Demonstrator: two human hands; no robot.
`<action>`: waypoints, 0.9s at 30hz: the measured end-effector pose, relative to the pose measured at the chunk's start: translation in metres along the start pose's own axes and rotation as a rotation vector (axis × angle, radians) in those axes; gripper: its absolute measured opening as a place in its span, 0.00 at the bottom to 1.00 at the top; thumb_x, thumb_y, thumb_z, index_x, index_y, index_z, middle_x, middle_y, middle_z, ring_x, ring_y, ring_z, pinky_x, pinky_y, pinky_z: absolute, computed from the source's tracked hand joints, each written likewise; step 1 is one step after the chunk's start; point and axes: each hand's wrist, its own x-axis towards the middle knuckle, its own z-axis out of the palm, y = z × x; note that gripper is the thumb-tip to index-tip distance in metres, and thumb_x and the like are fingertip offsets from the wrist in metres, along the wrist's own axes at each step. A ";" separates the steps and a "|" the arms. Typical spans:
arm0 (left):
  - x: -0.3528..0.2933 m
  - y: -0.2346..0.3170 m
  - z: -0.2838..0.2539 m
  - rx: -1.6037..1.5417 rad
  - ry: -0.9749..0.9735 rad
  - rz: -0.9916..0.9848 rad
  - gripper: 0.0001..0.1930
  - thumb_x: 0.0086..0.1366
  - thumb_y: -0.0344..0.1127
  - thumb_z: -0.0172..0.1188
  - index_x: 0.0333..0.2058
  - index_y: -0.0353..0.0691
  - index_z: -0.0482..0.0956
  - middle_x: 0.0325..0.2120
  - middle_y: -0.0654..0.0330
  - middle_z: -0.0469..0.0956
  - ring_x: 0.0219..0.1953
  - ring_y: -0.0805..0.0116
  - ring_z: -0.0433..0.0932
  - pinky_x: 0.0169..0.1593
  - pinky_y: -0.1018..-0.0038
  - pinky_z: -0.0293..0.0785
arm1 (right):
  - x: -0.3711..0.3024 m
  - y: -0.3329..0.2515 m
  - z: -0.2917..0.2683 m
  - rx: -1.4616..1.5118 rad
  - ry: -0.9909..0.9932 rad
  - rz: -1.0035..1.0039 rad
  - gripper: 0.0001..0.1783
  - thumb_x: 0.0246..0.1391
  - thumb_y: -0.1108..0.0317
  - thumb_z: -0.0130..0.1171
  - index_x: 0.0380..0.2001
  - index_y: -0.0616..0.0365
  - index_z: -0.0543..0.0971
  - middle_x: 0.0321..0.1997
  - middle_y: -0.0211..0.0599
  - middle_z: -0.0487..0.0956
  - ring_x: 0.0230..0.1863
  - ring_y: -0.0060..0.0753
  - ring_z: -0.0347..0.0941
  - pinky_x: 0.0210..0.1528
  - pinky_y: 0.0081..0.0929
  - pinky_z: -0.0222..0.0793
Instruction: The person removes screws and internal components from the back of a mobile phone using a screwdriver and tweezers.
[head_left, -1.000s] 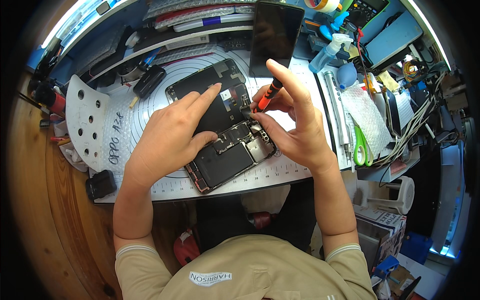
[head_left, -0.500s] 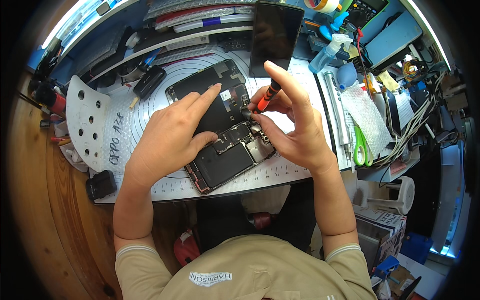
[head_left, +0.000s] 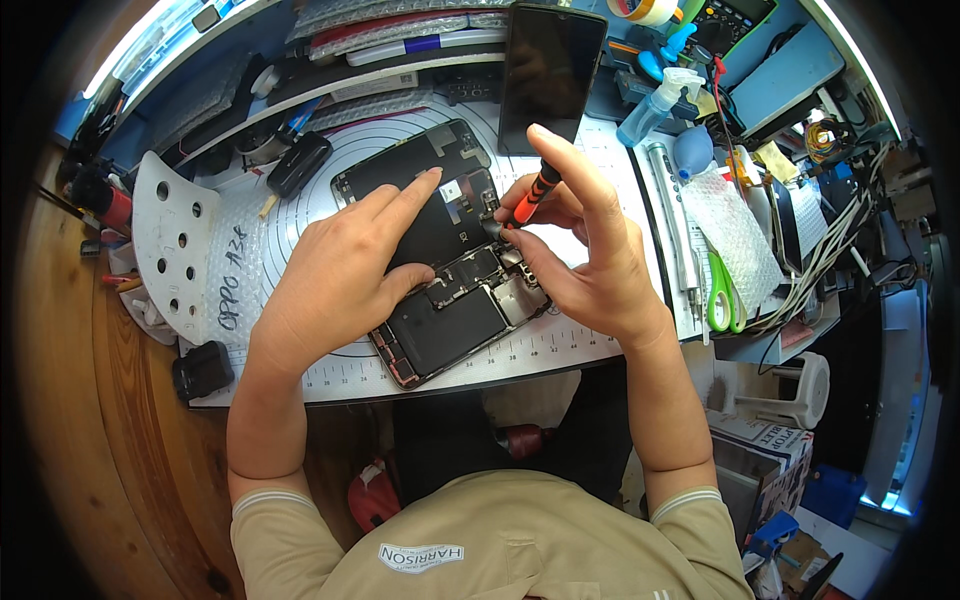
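An opened smartphone lies tilted on a white mat [head_left: 330, 385]. Its dark screen panel [head_left: 415, 162] is folded away at the far side, and its body [head_left: 450, 335] with the black battery is nearer me. My left hand [head_left: 340, 265] rests with fingers stretched over the panel, its thumb at the upper edge of the body. In my right hand [head_left: 600, 270] is a red-and-black screwdriver [head_left: 533, 198], held slanting between thumb and fingers. Its lower end is at the right side, where panel and body meet; the fingers hide the tip.
A dark phone [head_left: 550, 75] stands upright behind. On the right are a spray bottle [head_left: 655, 110], a blue air blower [head_left: 692, 152], green scissors [head_left: 722, 295] and bubble wrap [head_left: 740, 235]. A perforated white plate [head_left: 170, 240] and a black case [head_left: 300, 162] sit on the left.
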 end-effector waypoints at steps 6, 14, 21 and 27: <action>0.000 0.000 0.000 -0.003 0.000 -0.001 0.45 0.58 0.32 0.75 0.74 0.43 0.66 0.43 0.47 0.78 0.44 0.42 0.80 0.48 0.57 0.77 | -0.002 0.002 0.003 0.032 0.021 0.012 0.48 0.53 0.91 0.67 0.76 0.59 0.62 0.59 0.46 0.80 0.50 0.36 0.84 0.58 0.34 0.82; 0.000 0.000 0.000 0.001 -0.004 -0.004 0.45 0.58 0.32 0.75 0.74 0.43 0.66 0.44 0.47 0.79 0.45 0.42 0.81 0.49 0.56 0.77 | 0.002 0.001 0.002 0.039 -0.009 -0.025 0.48 0.49 0.91 0.65 0.74 0.60 0.66 0.71 0.48 0.76 0.49 0.42 0.83 0.56 0.35 0.80; 0.000 0.000 0.000 0.000 0.000 -0.004 0.45 0.58 0.32 0.75 0.74 0.43 0.66 0.44 0.48 0.79 0.45 0.42 0.81 0.48 0.56 0.77 | 0.005 -0.001 0.002 0.045 -0.021 -0.032 0.47 0.49 0.91 0.65 0.74 0.58 0.67 0.70 0.47 0.77 0.49 0.46 0.82 0.55 0.36 0.80; 0.001 0.001 -0.001 -0.001 -0.010 -0.007 0.45 0.58 0.32 0.75 0.74 0.43 0.67 0.43 0.48 0.78 0.44 0.43 0.80 0.47 0.56 0.77 | 0.002 0.002 0.001 0.027 -0.011 -0.038 0.47 0.49 0.91 0.65 0.74 0.58 0.67 0.67 0.48 0.78 0.50 0.46 0.82 0.55 0.36 0.80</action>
